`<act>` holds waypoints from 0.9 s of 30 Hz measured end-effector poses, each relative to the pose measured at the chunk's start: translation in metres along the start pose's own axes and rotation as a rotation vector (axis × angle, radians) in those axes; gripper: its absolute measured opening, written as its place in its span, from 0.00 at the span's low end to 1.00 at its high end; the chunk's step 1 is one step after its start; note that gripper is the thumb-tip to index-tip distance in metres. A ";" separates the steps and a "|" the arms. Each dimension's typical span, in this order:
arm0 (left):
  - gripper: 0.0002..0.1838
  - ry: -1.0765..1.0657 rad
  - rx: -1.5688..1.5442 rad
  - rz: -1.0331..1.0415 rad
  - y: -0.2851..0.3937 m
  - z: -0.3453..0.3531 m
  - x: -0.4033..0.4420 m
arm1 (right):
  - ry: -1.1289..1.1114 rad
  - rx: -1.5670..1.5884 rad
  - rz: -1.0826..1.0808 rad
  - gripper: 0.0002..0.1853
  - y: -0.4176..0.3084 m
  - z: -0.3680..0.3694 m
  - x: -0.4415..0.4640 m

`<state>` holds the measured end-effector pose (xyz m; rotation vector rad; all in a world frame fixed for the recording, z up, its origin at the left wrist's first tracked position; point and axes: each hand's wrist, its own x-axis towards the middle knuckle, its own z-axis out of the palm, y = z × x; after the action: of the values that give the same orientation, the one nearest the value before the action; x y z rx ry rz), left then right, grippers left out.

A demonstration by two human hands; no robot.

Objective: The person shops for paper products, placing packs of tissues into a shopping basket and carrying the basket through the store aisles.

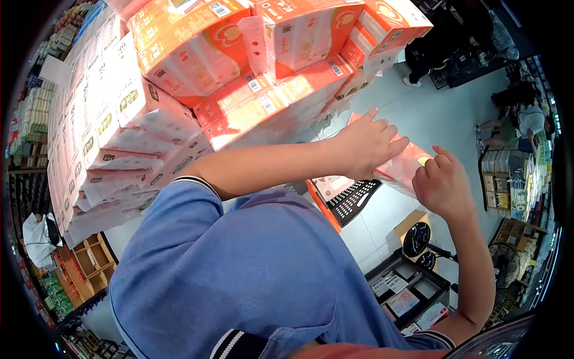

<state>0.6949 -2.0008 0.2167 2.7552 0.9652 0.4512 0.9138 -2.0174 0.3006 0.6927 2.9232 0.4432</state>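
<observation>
A pink-and-orange plastic-wrapped pack, apparently tissues, is held between my two hands over the floor, right of the big stack. My left hand reaches across and grips its upper left part, the fingers bent over the wrapping. At its right end my right hand grips the pack with curled fingers, the index finger pointing up. My hands hide much of the pack. Below it an orange-edged crate with a black perforated part holds another pink pack.
Orange tissue packs and pale pink packs are piled high at left. A black tray with flat boxes stands below right, beside a fan. Other people stand at right, near shelves.
</observation>
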 end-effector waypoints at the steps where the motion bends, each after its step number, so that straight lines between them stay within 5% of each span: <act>1: 0.46 -0.100 -0.091 -0.099 -0.001 -0.007 -0.003 | -0.060 -0.017 -0.008 0.06 0.002 -0.006 0.009; 9: 0.41 0.282 -0.071 -0.202 -0.028 -0.060 -0.124 | 0.175 0.068 -0.162 0.03 -0.028 -0.046 0.092; 12: 0.39 0.423 0.093 -0.302 -0.036 -0.091 -0.177 | 0.599 0.193 -0.183 0.02 -0.035 -0.044 0.106; 15: 0.43 0.640 0.188 -0.422 -0.044 -0.099 -0.236 | 0.784 0.258 -0.132 0.06 -0.035 -0.049 0.104; 19: 0.44 0.956 -0.144 -0.703 -0.077 -0.022 -0.313 | 0.831 0.299 -0.128 0.11 -0.027 -0.022 0.111; 21: 0.40 0.842 0.089 -0.925 -0.095 0.024 -0.340 | 0.774 0.373 -0.058 0.13 -0.029 -0.004 0.121; 24: 0.36 0.817 0.300 -0.978 -0.084 0.038 -0.324 | 0.676 0.438 -0.025 0.13 -0.043 0.029 0.128; 27: 0.32 0.828 0.259 -1.163 -0.075 0.063 -0.332 | 0.525 0.588 0.053 0.12 -0.066 0.071 0.126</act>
<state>0.4265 -2.1576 0.0635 1.5767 2.6234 1.2504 0.7853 -1.9983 0.2085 0.8125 3.5763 -0.3098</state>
